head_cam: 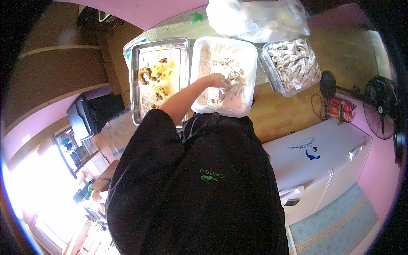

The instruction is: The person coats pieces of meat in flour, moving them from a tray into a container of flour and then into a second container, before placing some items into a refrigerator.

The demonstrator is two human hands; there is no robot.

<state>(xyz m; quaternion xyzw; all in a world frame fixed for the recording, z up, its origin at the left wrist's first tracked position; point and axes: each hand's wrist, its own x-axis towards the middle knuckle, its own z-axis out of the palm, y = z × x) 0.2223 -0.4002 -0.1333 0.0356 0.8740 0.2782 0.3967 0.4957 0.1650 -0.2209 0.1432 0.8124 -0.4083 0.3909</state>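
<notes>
My left hand [218,81] reaches down into a white plastic tub [251,98] of pale flour or starch [204,60]. Its curled fingers touch flour-coated strips [232,71] heaped in the middle; whether they grip any is unclear. Left of the tub lies a metal tray [135,102] with brown liquid and several brown pieces [145,76]. To the right, a clear plastic container [288,94] is heaped with coated strips [293,63]. My right hand is out of view; only a sliver of skin shows beside the shirt's right side.
Behind the tub, filled clear plastic bags [258,19] rest on the patterned tabletop [178,27]. A white chest freezer [338,140] stands to the right, near fire extinguishers [341,108] and a black fan [381,106]. Cardboard [116,132] leans at the left.
</notes>
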